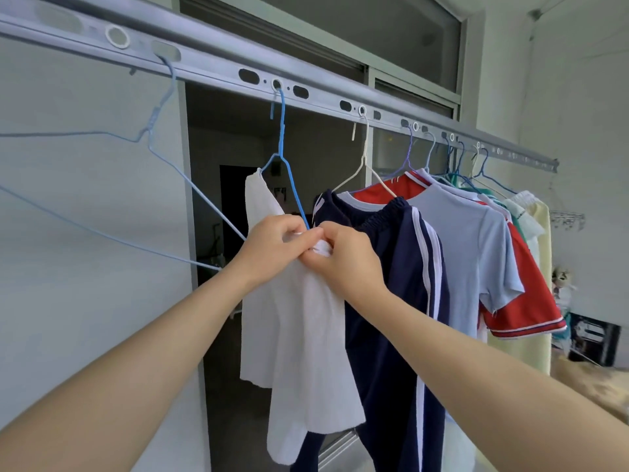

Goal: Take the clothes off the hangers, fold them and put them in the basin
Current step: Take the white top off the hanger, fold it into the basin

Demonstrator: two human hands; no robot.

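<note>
Left hand (pixel 272 248) and right hand (pixel 345 258) pinch soft white shirt (pixel 299 338).

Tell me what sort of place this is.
Probably a home laundry balcony: an overhead metal drying rail with hook holes, a row of clothes on wire hangers, and a door frame opening onto a dark room behind.

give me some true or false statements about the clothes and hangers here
1. The left hand and right hand both pinch the white cloth garment on the bright blue wire hanger. True.
2. The pale blue wire hanger at far left carries a shirt. False: it hangs bare.
3. The navy trousers with white side stripes hang right of the white garment. True.
4. The red short-sleeved shirt lies in a basin. False: it hangs from the metal rail.
</note>
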